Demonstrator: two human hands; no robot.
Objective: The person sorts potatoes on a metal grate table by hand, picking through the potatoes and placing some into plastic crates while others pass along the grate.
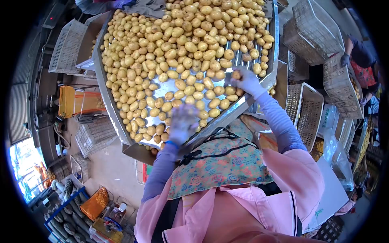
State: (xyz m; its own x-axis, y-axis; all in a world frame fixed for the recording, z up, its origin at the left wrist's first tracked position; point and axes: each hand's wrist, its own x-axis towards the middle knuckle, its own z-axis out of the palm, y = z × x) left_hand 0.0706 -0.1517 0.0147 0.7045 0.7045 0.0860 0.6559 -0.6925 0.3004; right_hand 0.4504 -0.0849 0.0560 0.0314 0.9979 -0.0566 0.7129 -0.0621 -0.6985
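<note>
Yellow potatoes [170, 52] lie heaped on a metal sorting table [221, 120] in front of me. My left hand [184, 123], in a pale glove, is over the potatoes near the front edge. It is smeared by motion, but its fingers look spread, with nothing gripped. At the right side of the table, my right hand [248, 82], also gloved, has its fingers closed around a brownish potato [236, 75]. Bare metal shows between the scattered potatoes near my hands, and metal rollers [240, 60] lie just beyond the right hand.
Plastic crates [310, 115] stand along the right, with stacked crates [316, 28] farther back. Another crate [67, 46] and an orange sack [79, 101] are at the left. A co-worker [362, 65] is at the far right, and another person's sleeve [95, 6] shows at the top left.
</note>
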